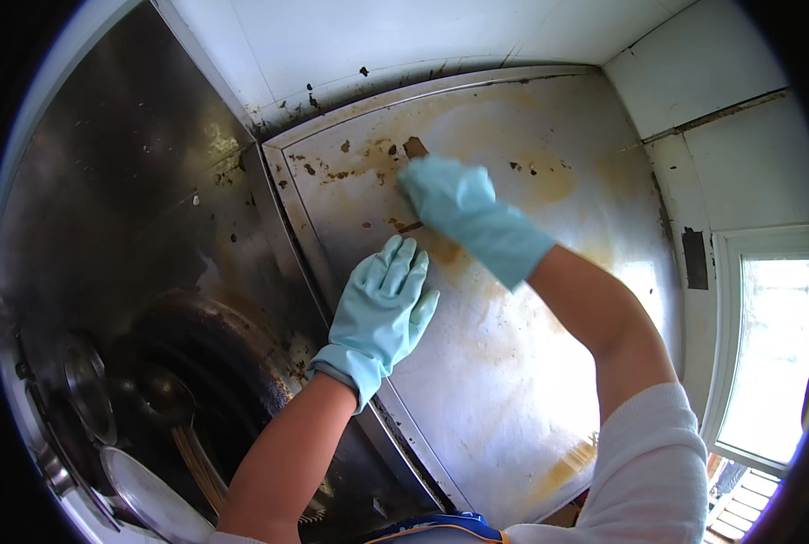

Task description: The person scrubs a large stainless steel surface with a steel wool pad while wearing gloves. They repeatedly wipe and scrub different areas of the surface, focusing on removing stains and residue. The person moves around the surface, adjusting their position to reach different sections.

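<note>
Both my hands wear light turquoise rubber gloves over a stained metal worktop (513, 335). My left hand (379, 295) lies flat on its left part, fingers stretched out and holding nothing. Farther up and to the right, my right hand (450, 195) is curled and blurred by motion, low over the brown stains. Its fingers look closed, but whatever they may hold is hidden. A small brown patch (414, 147) shows just beyond the right knuckles; I cannot tell whether it is residue or an object. Dark flakes and brown spots (336, 174) lie left of that hand.
To the left, a darker metal stove area holds a large blackened wok (196, 354), a ladle (164, 392) and a pale round lid or bowl (151, 494). A raised metal seam (287, 208) divides the surfaces. White stained walls (423, 36) rise behind; a bright window (776, 354) stands right.
</note>
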`<state>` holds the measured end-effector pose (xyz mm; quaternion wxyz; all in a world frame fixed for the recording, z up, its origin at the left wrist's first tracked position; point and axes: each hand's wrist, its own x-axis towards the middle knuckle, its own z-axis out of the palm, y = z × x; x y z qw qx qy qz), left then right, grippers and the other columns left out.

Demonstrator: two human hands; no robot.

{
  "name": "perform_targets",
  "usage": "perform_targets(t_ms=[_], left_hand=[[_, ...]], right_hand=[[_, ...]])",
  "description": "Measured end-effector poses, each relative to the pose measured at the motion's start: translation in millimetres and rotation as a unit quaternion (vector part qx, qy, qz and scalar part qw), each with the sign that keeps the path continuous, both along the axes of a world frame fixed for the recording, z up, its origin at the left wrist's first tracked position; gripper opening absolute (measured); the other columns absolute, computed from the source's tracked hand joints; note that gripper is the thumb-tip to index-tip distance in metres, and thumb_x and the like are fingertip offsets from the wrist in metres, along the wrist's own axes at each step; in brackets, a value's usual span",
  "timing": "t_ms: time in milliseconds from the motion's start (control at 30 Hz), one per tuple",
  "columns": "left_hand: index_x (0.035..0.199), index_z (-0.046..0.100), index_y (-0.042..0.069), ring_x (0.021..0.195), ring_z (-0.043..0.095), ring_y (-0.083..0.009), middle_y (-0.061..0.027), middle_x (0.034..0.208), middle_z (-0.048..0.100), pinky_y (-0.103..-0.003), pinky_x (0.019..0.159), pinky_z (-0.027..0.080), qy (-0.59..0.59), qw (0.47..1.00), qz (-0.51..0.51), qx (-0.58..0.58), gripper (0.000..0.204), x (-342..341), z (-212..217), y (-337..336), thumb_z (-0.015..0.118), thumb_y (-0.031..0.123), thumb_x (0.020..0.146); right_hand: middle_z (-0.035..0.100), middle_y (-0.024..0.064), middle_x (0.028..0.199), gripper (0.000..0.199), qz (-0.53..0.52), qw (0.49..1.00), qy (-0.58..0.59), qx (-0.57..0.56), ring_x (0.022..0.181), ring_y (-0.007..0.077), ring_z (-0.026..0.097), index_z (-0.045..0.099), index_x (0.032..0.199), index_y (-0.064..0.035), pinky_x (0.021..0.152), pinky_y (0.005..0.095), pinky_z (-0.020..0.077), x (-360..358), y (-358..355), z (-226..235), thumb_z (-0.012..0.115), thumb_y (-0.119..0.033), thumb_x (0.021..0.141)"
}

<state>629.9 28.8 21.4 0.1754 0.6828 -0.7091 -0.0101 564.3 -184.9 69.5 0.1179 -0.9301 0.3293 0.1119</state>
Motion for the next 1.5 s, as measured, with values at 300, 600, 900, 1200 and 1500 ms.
perform_targets(t_ms=[300, 600, 900, 1200, 1500], left_hand=[[0.143, 0.071, 0.002, 0.142, 0.064, -0.0377, -0.0195, 0.15, 0.069, -0.05, 0.119, 0.05, 0.0, 1.0, 0.004, -0.003, 0.051, 0.3, 6.9, 0.0, 0.072, 0.037, 0.107], [0.14, 0.073, 0.0, 0.145, 0.063, -0.0418, -0.0253, 0.149, 0.07, -0.053, 0.117, 0.052, -0.02, 0.999, -0.007, -0.031, 0.044, -1.6, 3.2, 2.1, 0.072, 0.03, 0.107], [0.143, 0.069, -0.003, 0.147, 0.062, -0.0448, -0.0263, 0.152, 0.068, -0.053, 0.119, 0.052, -0.025, 0.997, -0.021, -0.065, 0.048, -5.1, 1.9, 0.6, 0.067, 0.032, 0.11], [0.156, 0.063, -0.002, 0.157, 0.051, -0.044, -0.0263, 0.163, 0.06, -0.053, 0.13, 0.042, -0.053, 0.998, 0.018, -0.019, 0.056, -12.5, -1.9, -0.9, 0.059, 0.038, 0.117], [0.163, 0.057, 0.003, 0.163, 0.04, -0.0517, -0.0329, 0.17, 0.05, -0.06, 0.136, 0.029, 0.087, 0.99, 0.062, 0.096, 0.072, -239.1, 17.1, 34.3, 0.066, 0.053, 0.112]], right_hand=[[0.082, 0.0161, 0.122, 0.025, -0.102, 0.98, -0.153, -0.079, 0.116, 0.0359, 0.08, 0.081, 0.117, -0.0132, 0.088, 0.0485, 0.068, 104.9, -52.7, -18.6, 0.058, -0.02, 0.11], [0.077, 0.0183, 0.124, 0.034, -0.048, 0.99, -0.133, 0.008, 0.11, 0.042, 0.076, 0.08, 0.118, -0.0117, 0.094, 0.0565, 0.0631, -38.6, -7.3, -43.2, 0.06, -0.039, 0.113], [0.069, 0.0295, 0.142, 0.055, -0.349, 0.918, -0.174, 0.076, 0.132, 0.0492, 0.067, 0.074, 0.138, -0.0067, 0.111, 0.0575, 0.0564, -268.3, 123.3, -1.2, 0.066, -0.053, 0.11], [0.072, 0.0257, 0.144, 0.04, -0.517, 0.815, -0.203, -0.166, 0.135, 0.0468, 0.066, 0.075, 0.136, -0.0054, 0.119, 0.0542, 0.0518, -482.3, 236.7, -23.5, 0.067, -0.035, 0.11], [0.057, 0.0297, 0.164, 0.064, -0.49, 0.856, -0.054, -0.158, 0.157, 0.0488, 0.048, 0.058, 0.163, -0.002, 0.133, 0.0518, 0.0378, -625.7, 283.5, -32.6, 0.059, -0.044, 0.115]])
